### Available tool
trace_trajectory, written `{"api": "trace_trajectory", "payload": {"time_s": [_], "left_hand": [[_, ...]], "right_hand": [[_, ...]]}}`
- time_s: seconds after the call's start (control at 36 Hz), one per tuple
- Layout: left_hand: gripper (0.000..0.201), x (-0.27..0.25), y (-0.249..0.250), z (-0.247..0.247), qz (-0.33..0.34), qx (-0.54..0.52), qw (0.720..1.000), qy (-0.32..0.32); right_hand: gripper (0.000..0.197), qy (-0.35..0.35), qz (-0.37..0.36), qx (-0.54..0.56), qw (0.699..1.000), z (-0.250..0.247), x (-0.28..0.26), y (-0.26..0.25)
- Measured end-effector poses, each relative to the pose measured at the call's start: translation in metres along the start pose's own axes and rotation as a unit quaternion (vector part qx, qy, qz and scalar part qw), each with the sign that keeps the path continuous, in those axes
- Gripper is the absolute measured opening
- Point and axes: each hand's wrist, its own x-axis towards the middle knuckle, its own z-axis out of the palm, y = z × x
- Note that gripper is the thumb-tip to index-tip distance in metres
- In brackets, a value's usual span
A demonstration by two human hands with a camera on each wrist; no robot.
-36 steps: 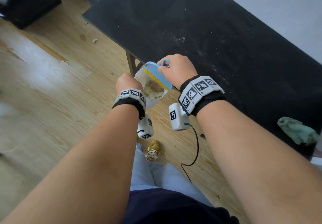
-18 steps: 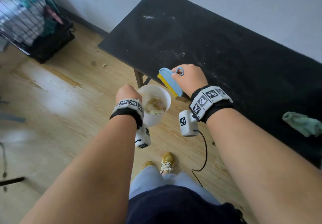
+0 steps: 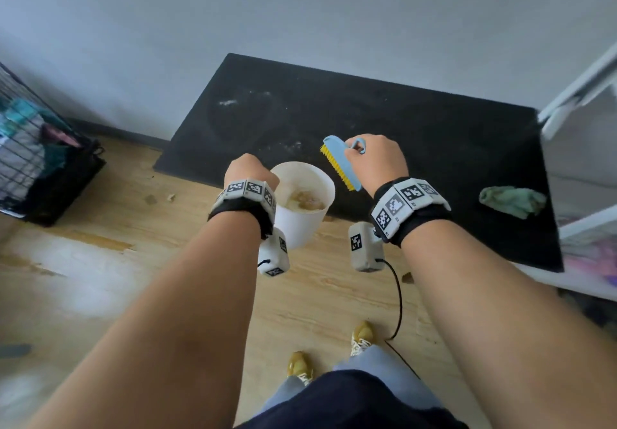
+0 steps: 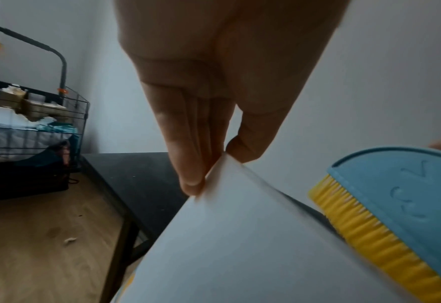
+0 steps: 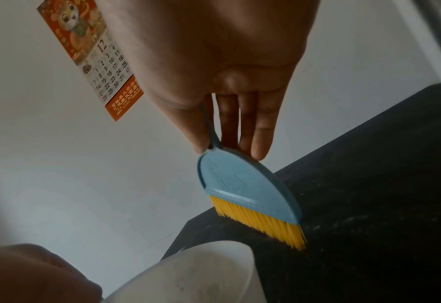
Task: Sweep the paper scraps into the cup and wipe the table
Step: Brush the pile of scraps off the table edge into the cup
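My left hand pinches the rim of a white cup with thumb and fingers, holding it in the air beside the black table's near edge. Crumpled paper scraps lie inside the cup. My right hand grips the handle of a small blue brush with yellow bristles, raised over the table edge just right of the cup. A green cloth lies on the table's right end. White dust smears mark the tabletop.
A black wire basket full of fabric stands on the wooden floor at the left. White furniture borders the table's right end. A calendar hangs on the wall. A few scraps lie on the floor.
Both hands have risen and drawn back from the table edge with cup and brush. The brush has moved away from the cup's mouth to the right. My view has tilted up.
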Motion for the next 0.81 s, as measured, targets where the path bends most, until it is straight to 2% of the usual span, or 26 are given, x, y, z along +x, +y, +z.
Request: {"api": "trace_trajectory", "payload": {"time_s": [0.08,0.17,0.5,0.81], "left_hand": [[0.014,0.001,0.035,0.008,0.021,-0.006,1.0,-0.015],[0.019,0.004,0.076,0.022,0.046,-0.014,0.999,-0.022],[0.013,0.012,0.249,0.12,0.115,-0.005,0.993,-0.036],[0.018,0.027,0.364,0.206,0.168,-0.009,0.984,-0.065]], "right_hand": [[0.026,0.02,0.024,0.001,1.0,-0.023,0.005,0.026],[0.028,0.042,0.046,0.005,0.998,-0.048,0.015,0.057],[0.027,0.103,0.105,0.011,0.989,-0.135,0.076,0.197],[0.026,0.142,0.214,0.049,0.965,-0.166,0.111,0.305]]}}
